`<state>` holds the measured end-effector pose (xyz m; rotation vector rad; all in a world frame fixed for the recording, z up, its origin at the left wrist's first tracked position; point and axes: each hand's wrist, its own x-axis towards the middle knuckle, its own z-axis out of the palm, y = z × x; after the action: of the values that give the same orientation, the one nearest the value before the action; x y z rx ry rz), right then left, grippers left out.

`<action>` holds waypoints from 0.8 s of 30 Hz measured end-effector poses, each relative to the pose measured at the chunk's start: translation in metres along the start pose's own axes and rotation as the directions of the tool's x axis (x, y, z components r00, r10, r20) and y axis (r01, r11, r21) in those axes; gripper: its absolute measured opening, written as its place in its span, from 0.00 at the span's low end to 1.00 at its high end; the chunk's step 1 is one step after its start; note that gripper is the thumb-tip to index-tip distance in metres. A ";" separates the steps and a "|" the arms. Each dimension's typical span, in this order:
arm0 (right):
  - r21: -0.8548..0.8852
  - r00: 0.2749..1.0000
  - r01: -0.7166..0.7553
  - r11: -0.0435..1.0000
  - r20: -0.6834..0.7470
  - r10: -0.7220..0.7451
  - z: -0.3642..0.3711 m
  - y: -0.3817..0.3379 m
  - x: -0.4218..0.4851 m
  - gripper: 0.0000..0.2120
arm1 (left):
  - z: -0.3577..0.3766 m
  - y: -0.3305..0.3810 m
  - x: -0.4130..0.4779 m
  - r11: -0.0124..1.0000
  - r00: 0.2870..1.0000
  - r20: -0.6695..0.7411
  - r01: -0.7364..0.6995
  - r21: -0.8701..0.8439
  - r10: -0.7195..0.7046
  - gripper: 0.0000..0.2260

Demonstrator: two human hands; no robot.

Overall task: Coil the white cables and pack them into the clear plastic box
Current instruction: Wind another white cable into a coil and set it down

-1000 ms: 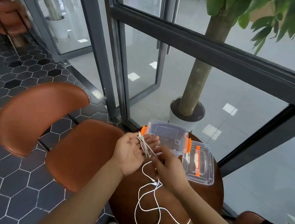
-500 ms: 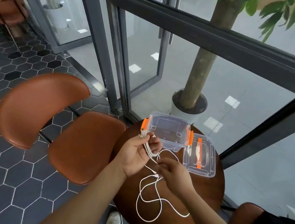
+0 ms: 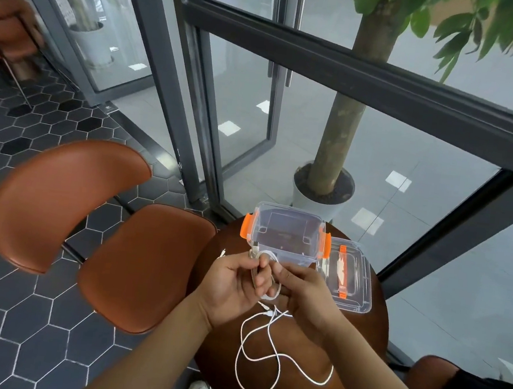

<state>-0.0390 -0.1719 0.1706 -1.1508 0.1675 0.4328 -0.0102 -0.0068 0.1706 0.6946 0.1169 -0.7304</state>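
We have a partly wound white cable [image 3: 266,278] pinched between our two hands just in front of the clear plastic box [image 3: 287,234], which stands open on the round wooden table [image 3: 371,329] with its lid [image 3: 346,276] lying flat beside it on the right. Our left hand [image 3: 235,288] has its fingers curled around the bundle of loops, thumb pressed on top, and our right hand [image 3: 303,292] has its fingertips closed on the same loop where it bends round. The rest of the cable [image 3: 265,355] trails loose across the table toward us in wide, crossing curves, with what look like small plugs just below our hands. That slack is where we see the trouble: the curves overlap, so pulling more length in could draw them into a knot or snag a plug under a crossing. The nearest curve lies close to the table edge, and a tug might drag it over, where its weight would pull against the coil. If either grip loosens while we shift fingers for the next turn, we judge that the springy loops would fan open and need rewinding. The box sits close behind our knuckles, so a careless sweep could nudge it toward the far edge. Whether other cables are already inside it we cannot tell.
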 end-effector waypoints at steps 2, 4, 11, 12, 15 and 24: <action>0.069 1.000 -0.007 0.998 0.027 0.006 0.000 -0.005 0.001 0.13 | 0.001 0.002 0.000 1.000 0.999 0.045 0.012 -0.003 -0.012 0.12; 0.084 1.000 0.001 0.996 0.018 -0.002 -0.001 -0.009 0.002 0.12 | 0.002 0.005 0.000 1.000 0.998 0.062 0.022 0.019 -0.024 0.12; -0.107 0.933 0.193 0.975 -0.287 -0.216 0.003 -0.007 0.005 0.06 | 0.012 0.021 0.002 0.951 0.998 -0.056 0.030 0.308 -0.013 0.08; -0.154 0.911 0.214 0.965 -0.325 -0.254 0.003 -0.009 0.004 0.06 | 0.011 0.023 0.002 0.904 0.994 -0.107 0.022 0.428 0.027 0.09; -0.304 0.887 0.215 0.928 -0.337 -0.316 0.003 -0.016 0.001 0.05 | 0.014 0.021 0.002 0.721 0.956 -0.228 0.028 0.693 0.183 0.10; -0.269 0.953 0.118 0.956 -0.238 -0.185 -0.006 -0.022 -0.014 0.09 | 0.026 0.011 0.001 0.554 0.933 -0.260 0.083 0.828 0.248 0.09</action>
<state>-0.0416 -0.1883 0.1912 -1.4611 0.2565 0.1648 -0.0061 -0.0174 0.1959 1.7624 0.0516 -0.5269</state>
